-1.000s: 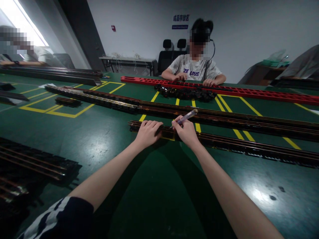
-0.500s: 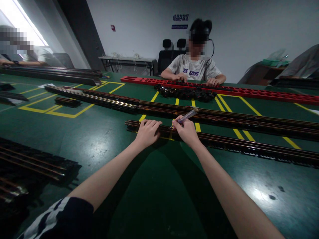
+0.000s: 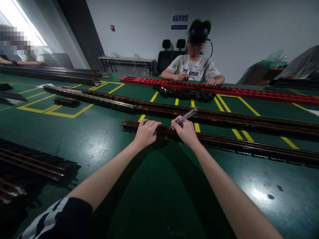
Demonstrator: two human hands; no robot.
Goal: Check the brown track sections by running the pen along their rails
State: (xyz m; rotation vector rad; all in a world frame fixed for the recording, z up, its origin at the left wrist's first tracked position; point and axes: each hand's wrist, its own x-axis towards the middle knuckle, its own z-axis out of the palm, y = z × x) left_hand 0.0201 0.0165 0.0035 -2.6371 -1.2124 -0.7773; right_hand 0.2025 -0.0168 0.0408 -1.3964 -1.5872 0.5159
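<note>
A long, dark strip with copper-coloured rails (image 3: 239, 146) lies across the green table in front of me, its left end by my left hand. My left hand (image 3: 147, 131) rests over this strip near that end, fingers stretched apart and index finger pointing right. Pinched in my right hand (image 3: 185, 130) is a slim pen-like tool (image 3: 188, 115) with a clear handle and a brassy end. Its thin tip points down at the strip, just right of my left fingertips. Whether the tip touches the strip, I cannot tell.
More railed strips (image 3: 159, 108) lie just beyond, and others (image 3: 32, 157) at the near left. Farther back are a pile of black parts (image 3: 184, 93) and a long red frame (image 3: 261, 93), where a person (image 3: 194, 68) sits. Yellow tape lines mark the table (image 3: 99, 139).
The strip under my hands has slid slightly left, its end now farther out past my left hand. Both hands stay nearly in place, and the right still holds the tool.
</note>
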